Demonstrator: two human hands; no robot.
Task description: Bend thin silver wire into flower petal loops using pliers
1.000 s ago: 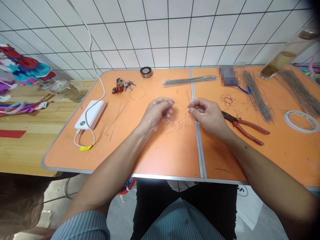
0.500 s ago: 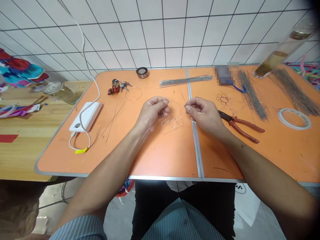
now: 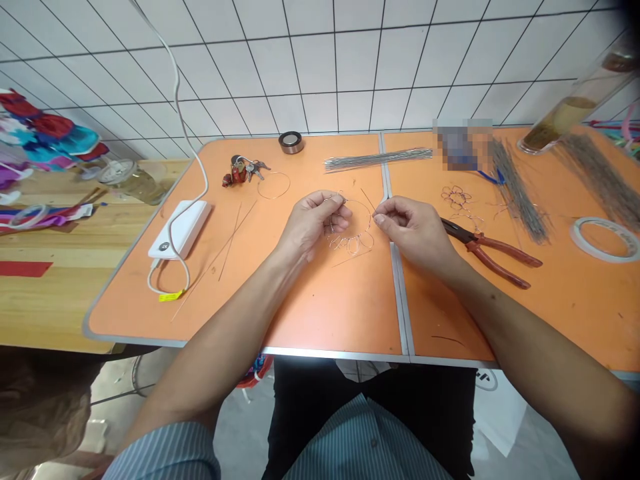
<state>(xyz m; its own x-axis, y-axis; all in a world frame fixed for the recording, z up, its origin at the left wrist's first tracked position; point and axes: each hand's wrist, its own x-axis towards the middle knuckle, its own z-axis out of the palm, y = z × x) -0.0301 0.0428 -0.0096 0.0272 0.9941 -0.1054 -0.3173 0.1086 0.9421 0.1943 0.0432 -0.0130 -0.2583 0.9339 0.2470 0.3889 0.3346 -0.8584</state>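
Over the middle of the orange table (image 3: 325, 313), my left hand (image 3: 313, 223) pinches the left side of a thin wire frame (image 3: 354, 230), a ring with small loops along its lower edge. My right hand (image 3: 413, 230) is closed in a pinch on the free end of a thin wire (image 3: 369, 199) at the ring's right side. Both hands hover just above the tabletop, a few centimetres apart.
Red-handled pliers (image 3: 493, 253) lie right of my right hand, with small wire loops (image 3: 456, 197) behind them. Bundles of straight wire (image 3: 377, 159) (image 3: 517, 190), a tape roll (image 3: 605, 239), a black tape roll (image 3: 291, 142), keys (image 3: 243, 169), a wire ring (image 3: 273, 185), loose wires and a white power bank (image 3: 180, 229) with cable also lie on the table.
My hands stay in nearly the same place on the wire frame; the fingers have shifted slightly closer together. Only the camera view swayed a little.
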